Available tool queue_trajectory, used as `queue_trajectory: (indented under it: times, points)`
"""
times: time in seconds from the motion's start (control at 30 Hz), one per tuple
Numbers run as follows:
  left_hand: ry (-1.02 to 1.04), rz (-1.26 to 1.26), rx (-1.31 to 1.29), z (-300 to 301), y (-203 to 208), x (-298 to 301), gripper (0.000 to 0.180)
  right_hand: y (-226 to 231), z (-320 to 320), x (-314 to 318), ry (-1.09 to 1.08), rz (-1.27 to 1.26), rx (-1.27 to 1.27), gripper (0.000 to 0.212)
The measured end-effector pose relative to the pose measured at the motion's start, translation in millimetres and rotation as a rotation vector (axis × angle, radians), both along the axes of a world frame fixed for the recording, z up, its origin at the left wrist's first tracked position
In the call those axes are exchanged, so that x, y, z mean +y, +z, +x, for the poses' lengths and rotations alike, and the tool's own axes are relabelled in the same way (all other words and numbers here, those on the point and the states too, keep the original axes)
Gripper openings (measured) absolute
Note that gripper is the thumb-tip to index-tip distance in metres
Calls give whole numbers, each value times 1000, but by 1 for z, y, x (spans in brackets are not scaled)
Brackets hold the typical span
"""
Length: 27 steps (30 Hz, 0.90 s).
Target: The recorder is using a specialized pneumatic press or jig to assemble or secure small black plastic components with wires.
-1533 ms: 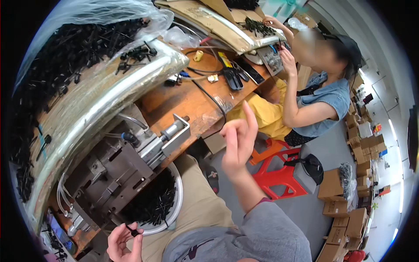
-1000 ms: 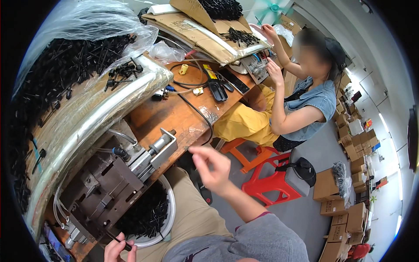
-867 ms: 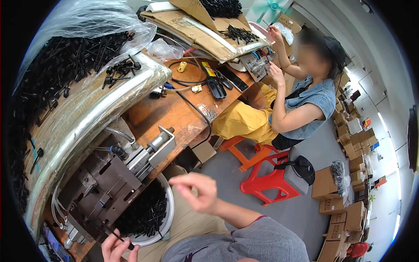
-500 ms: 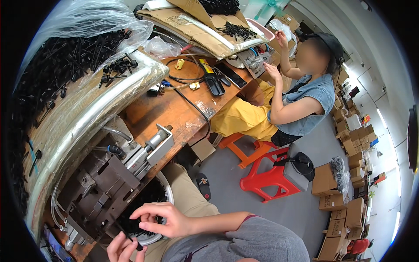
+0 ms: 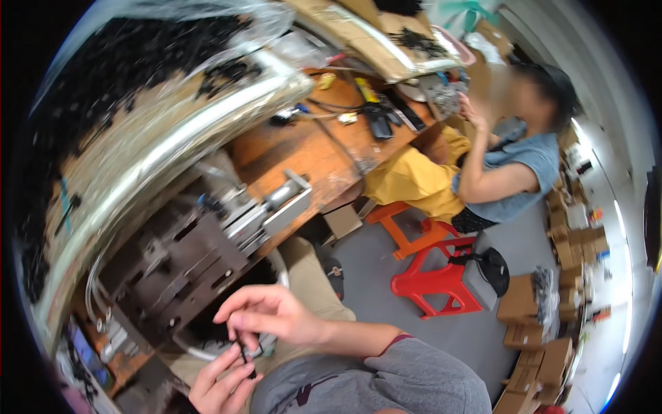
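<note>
Stick (image 5: 244,356) is pinched in my left hand (image 5: 222,383), near the worktop (image 5: 276,155) edge. My right hand (image 5: 276,319) curls close; I can't tell if its fingers meet.

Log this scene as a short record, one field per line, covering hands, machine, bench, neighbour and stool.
Left grip: pinching a slim black part
Right grip: just above the left; contact with the part unclear
Machine: brown metal fixture at the bench edge
Bench: orange-brown wood
Heap: black pieces, upper left
Co-worker: seated, blue top, yellow trousers
Stool: red stool, black item on its grey seat
</note>
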State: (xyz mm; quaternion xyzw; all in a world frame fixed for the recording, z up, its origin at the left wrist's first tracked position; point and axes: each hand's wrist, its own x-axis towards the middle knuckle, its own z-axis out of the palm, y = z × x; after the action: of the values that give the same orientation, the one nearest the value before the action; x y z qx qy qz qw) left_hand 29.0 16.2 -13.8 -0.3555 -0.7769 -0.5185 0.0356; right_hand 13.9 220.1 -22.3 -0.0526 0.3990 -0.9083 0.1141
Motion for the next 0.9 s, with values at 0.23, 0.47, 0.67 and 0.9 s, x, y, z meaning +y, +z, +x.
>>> queue_trajectory:
  times: [0.23,0.47,0.67,0.9]
  points:
    - [100,-29,54,1,2,2,32,-12,-2,-7,-88,135,15,11]
    - [-31,-44,125,-5,9,-4,31,-12,-10,-7,-247,92,3,13]
    - [28,-42,147,-3,5,1,33,-18,-6,-12,-158,122,10,17]
    - [83,-63,152,0,6,4,30,-19,-4,-15,-93,34,-18,17]
